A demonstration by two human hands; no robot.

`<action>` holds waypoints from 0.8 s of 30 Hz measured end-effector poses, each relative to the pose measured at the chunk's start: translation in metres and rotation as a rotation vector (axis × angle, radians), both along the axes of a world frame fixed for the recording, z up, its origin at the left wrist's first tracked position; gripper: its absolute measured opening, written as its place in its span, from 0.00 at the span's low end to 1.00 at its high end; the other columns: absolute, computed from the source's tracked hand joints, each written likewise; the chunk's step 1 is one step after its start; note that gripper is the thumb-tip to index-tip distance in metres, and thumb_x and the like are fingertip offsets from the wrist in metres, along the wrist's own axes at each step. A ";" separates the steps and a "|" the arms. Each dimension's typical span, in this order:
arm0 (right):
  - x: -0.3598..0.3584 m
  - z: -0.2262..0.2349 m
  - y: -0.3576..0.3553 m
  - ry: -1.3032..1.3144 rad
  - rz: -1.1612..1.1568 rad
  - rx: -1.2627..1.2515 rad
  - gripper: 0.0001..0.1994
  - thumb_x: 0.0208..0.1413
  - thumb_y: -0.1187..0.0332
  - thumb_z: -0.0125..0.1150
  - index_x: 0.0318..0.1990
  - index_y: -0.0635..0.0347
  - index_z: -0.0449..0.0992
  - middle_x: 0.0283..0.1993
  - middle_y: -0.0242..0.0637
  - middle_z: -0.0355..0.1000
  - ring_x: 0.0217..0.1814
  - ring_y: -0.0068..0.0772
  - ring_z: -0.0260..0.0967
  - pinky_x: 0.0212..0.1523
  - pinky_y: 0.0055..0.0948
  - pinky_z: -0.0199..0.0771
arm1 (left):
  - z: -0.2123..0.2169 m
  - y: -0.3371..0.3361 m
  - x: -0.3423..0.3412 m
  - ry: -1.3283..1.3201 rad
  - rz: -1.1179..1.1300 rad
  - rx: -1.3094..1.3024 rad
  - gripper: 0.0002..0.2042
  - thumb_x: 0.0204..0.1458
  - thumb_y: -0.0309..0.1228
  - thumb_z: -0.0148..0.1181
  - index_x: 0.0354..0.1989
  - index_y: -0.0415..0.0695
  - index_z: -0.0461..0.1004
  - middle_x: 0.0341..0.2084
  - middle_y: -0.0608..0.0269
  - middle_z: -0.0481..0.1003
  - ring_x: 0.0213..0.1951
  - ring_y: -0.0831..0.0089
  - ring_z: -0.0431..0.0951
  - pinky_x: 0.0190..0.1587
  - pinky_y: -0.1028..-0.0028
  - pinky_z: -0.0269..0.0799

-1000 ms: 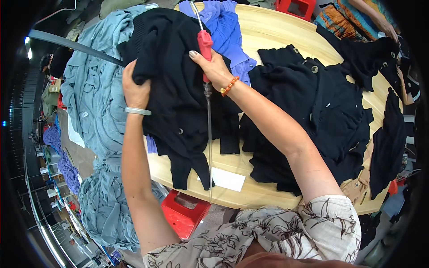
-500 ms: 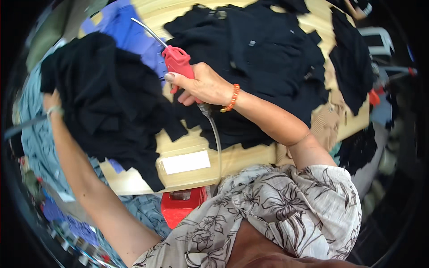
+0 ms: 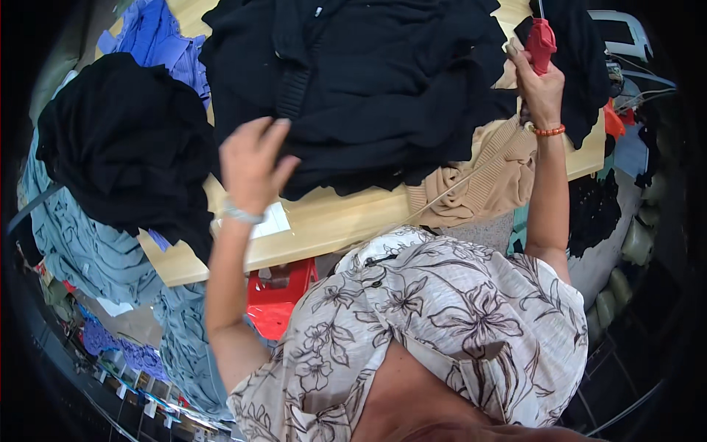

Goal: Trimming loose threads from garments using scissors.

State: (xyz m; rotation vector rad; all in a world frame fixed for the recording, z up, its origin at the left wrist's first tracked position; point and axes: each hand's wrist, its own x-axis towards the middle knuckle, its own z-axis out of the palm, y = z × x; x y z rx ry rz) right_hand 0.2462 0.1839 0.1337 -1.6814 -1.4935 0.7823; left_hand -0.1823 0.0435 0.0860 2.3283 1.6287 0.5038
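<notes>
In my right hand (image 3: 543, 92) is a red air blow gun (image 3: 541, 46), held upright at the right side of the table, its thin metal nozzle running out of the top of the picture. A pale hose trails from it down toward my body. With fingers apart, my left hand (image 3: 254, 166) hovers at the lower left edge of a black knit cardigan (image 3: 383, 96) spread over the table; whether the fingertips touch the cloth I cannot tell. A heap of black knitwear (image 3: 121, 140) lies to the left of that hand.
A white paper (image 3: 272, 221) lies by the table's near edge (image 3: 346, 221). Beige ribbed knitwear (image 3: 479, 173) hangs over that edge. Purple garments (image 3: 158, 44) lie far left, grey-blue cloth (image 3: 96, 243) beside the table. Below stands a red plastic stool (image 3: 280, 295). More black knitwear (image 3: 574, 96) lies at right.
My right hand has carried the air blow gun from the middle to the right. My left hand has let go of the black heap at left and come over to the cardigan.
</notes>
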 end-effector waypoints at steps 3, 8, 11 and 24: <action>0.038 -0.012 0.003 -0.451 0.160 0.209 0.14 0.51 0.60 0.71 0.37 0.62 0.79 0.21 0.34 0.73 0.21 0.27 0.71 0.26 0.25 0.69 | -0.049 -0.029 0.039 0.084 0.231 -0.122 0.44 0.37 0.29 0.73 0.67 0.59 0.59 0.62 0.47 0.59 0.64 0.50 0.60 0.63 0.47 0.54; 0.062 -0.041 -0.044 -0.652 0.543 0.122 0.21 0.45 0.60 0.74 0.48 0.53 0.77 0.38 0.44 0.76 0.37 0.48 0.75 0.39 0.35 0.75 | -0.079 -0.049 0.016 -0.236 0.509 -0.165 0.35 0.39 0.24 0.69 0.62 0.44 0.65 0.50 0.46 0.72 0.50 0.50 0.74 0.53 0.63 0.70; 0.027 -0.066 -0.076 -0.527 0.591 0.050 0.34 0.39 0.53 0.77 0.53 0.59 0.70 0.48 0.48 0.74 0.48 0.52 0.73 0.46 0.38 0.75 | -0.076 -0.067 0.014 -0.234 0.555 -0.260 0.22 0.43 0.22 0.64 0.51 0.38 0.74 0.43 0.48 0.77 0.43 0.54 0.78 0.49 0.66 0.73; 0.075 -0.054 -0.027 -0.060 0.538 0.101 0.07 0.54 0.70 0.62 0.40 0.56 0.82 0.24 0.29 0.69 0.26 0.18 0.65 0.30 0.24 0.67 | 0.069 -0.079 0.060 -1.575 0.527 -0.754 0.27 0.54 0.23 0.60 0.64 0.38 0.61 0.52 0.55 0.73 0.51 0.68 0.75 0.57 0.71 0.69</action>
